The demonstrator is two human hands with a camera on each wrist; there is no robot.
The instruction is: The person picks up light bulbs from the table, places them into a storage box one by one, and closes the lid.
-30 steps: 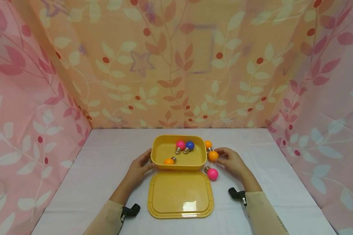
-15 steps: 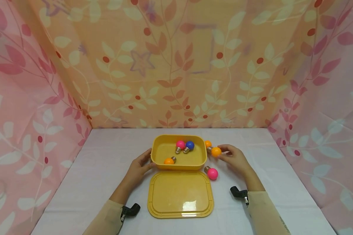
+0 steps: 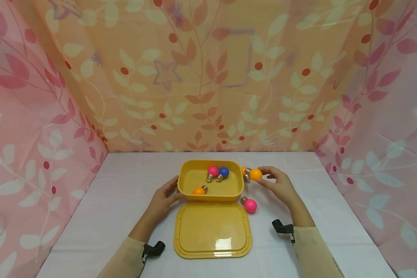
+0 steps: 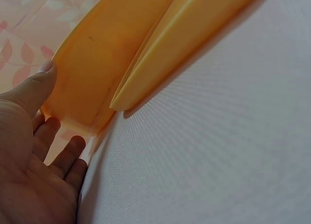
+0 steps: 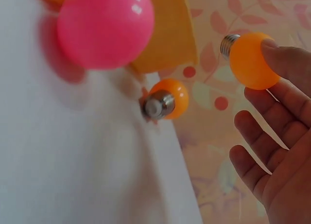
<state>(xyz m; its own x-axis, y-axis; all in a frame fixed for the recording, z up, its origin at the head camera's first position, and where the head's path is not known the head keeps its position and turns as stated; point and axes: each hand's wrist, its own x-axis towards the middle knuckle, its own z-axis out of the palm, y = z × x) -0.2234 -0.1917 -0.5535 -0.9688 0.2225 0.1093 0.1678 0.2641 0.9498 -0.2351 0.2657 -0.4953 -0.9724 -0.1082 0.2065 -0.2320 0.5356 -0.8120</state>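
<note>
My right hand (image 3: 278,185) pinches an orange light bulb (image 3: 255,175) between thumb and fingers, raised off the table with its metal base pointing left. Another orange bulb (image 5: 177,98) lies on the cloth by the box's right end, partly hidden in the head view. A pink bulb (image 3: 250,205) rests nearer, beside the box's front right corner. My left hand (image 3: 162,197) holds the left end of the open yellow box (image 3: 191,172), thumb and fingers around its corner. Inside the box lie a pink bulb (image 3: 212,172), a blue bulb (image 3: 224,172) and an orange bulb (image 3: 199,191).
The yellow lid (image 3: 212,231) lies flat on the white cloth-covered table (image 3: 125,173), just in front of the box. Patterned cloth walls (image 3: 201,77) stand at the back and both sides. A black wrist device (image 3: 282,227) is strapped to each forearm.
My right hand has lifted the orange bulb from beside the box, moving it up and slightly right and turning its base leftward. The left hand and box have stayed put.
</note>
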